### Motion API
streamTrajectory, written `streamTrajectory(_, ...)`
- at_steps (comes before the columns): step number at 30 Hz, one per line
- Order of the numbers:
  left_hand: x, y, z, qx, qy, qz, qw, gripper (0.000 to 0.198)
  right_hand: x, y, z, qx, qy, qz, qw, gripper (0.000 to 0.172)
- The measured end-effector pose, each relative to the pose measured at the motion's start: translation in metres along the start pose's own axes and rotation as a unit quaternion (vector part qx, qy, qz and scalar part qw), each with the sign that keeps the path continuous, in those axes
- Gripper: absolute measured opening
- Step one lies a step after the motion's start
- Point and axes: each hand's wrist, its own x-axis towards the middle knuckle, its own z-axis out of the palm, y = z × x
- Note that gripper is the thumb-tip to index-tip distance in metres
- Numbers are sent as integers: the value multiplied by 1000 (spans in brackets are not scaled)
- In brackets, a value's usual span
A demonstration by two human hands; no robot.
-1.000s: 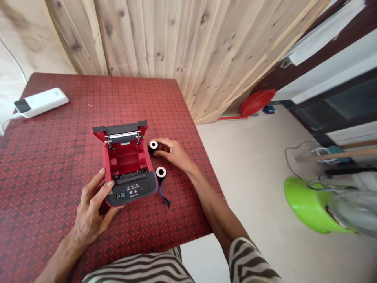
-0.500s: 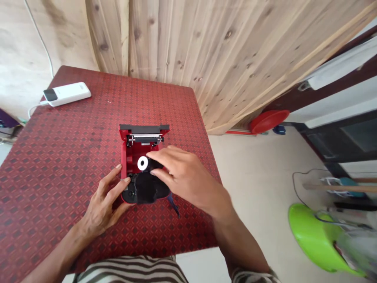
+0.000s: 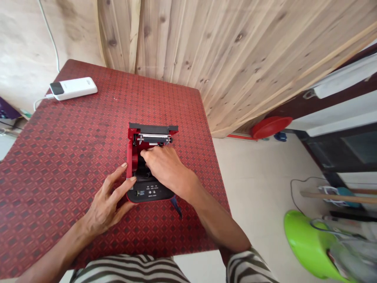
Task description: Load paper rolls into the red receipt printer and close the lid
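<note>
A small red printer (image 3: 131, 157) with a black front panel stands open on the red patterned table (image 3: 73, 149), its lid tilted back. My right hand (image 3: 165, 169) reaches down into the open bay, fingers curled over a black ribbon roll that is mostly hidden beneath them. My left hand (image 3: 110, 200) rests against the printer's left front corner, thumb and fingers spread along its side. A dark strip of ribbon (image 3: 176, 206) trails out on the table by my right wrist.
A white power bank (image 3: 73, 88) with a cable lies at the table's far left. A wooden plank wall rises behind. On the floor to the right are a red basin (image 3: 271, 125) and a green plastic object (image 3: 309, 243).
My right hand picked up the ribbon rolls from the table beside the printer, carried them over it and lowered them into the open bay. The left hand stayed on the printer.
</note>
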Motion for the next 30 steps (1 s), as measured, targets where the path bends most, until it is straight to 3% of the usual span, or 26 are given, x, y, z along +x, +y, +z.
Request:
streamTrajectory(5, -1, 1, -1, 2, -4, -7, 1000, 77, -21, 8, 2, 81, 46, -18, 996, 32)
streamTrajectory(8, 0, 1, -2, 10, -3, 2, 1000, 78, -40, 19, 4, 169, 109, -91, 975, 34)
streamTrajectory(12, 2, 1, -6, 18, -5, 8, 1000, 78, -55, 28, 16, 244, 172, -168, 940, 23)
streamTrajectory(17, 2, -1, -7, 28, -8, 14, 999, 80, -53, 29, 32, 286, 221, -186, 913, 15)
streamTrajectory(22, 5, 2, -15, 38, -20, 8, 999, 74, -51, 29, 37, 275, 238, -178, 915, 18)
streamTrajectory(26, 26, 13, -39, -4, -65, -33, 997, 78, -51, 23, 41, 236, 260, -151, 924, 20)
streamTrajectory(30, 76, 12, -52, 38, 12, -5, 999, 80, -56, 16, 46, 205, 324, -129, 915, 20)
